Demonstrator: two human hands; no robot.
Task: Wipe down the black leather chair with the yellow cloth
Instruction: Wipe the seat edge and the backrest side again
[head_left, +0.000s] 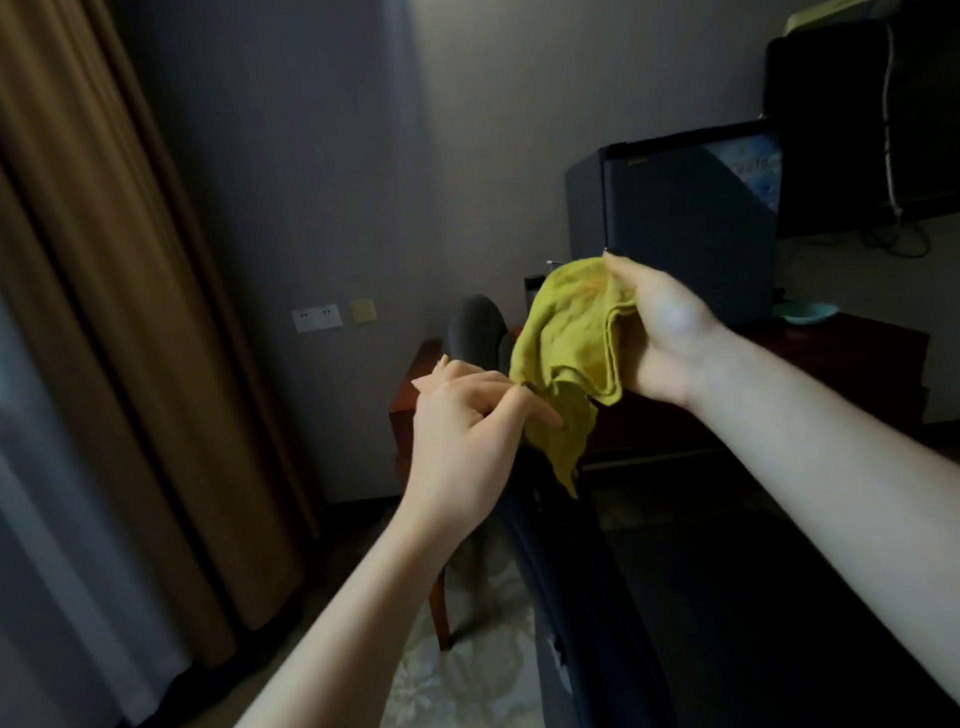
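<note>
The yellow cloth (569, 348) hangs crumpled in the air at mid-frame, held between both hands. My right hand (660, 332) grips its upper right part, fingers hidden behind the fabric. My left hand (467, 415) pinches the cloth's lower left edge with curled fingers. Below the hands the black leather chair (701, 597) fills the lower right as a dark surface; its edge runs down from under the cloth. The cloth is above the chair and not touching it.
A grey upholstered chair (475, 327) with wooden legs stands beyond the hands beside a reddish wooden desk (831, 384). A dark monitor (685, 218) sits on the desk. Brown curtains (119, 312) hang at the left. Patterned floor (467, 675) shows below.
</note>
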